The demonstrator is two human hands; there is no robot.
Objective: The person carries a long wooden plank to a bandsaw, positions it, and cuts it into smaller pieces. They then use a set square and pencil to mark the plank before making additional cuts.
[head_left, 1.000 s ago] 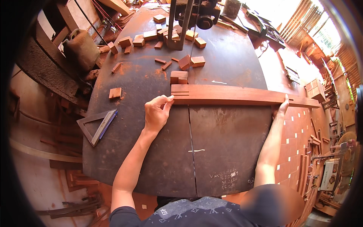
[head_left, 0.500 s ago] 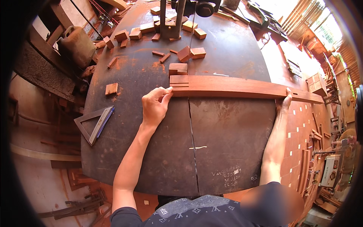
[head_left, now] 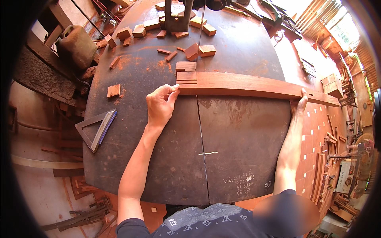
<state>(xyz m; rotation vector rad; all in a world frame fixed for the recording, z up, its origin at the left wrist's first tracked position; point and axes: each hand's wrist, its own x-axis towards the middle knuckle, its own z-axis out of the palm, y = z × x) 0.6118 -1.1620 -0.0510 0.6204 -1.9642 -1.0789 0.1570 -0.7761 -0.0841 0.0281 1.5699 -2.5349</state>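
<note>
A long reddish wooden beam (head_left: pixel 246 85) lies across the dark table, its right part reaching past the table's edge. Parallel slots are cut into its left end, and a small slot shows near its right end. My left hand (head_left: pixel 162 104) is closed in a pinch at the near corner of the slotted end. Farther along, my right hand (head_left: pixel 299 102) grips the beam near the table's right edge, thumb on top and fingers hidden beneath. Just behind the slotted end sits a small wooden block (head_left: pixel 185 66). A thin saw blade (head_left: pixel 201 33) stands upright beyond it.
Several wooden offcuts (head_left: pixel 207 50) and sawdust lie around the blade and its metal guide post (head_left: pixel 177 22). A triangular set square (head_left: pixel 95 131) with a blue pen rests on the left of the table (head_left: pixel 242 158). A dirty plastic jug (head_left: pixel 77 44) stands at far left.
The view has shifted slightly, so the table's contents appear a little higher. Both hands keep the same hold on the beam, with no clear movement along the table.
</note>
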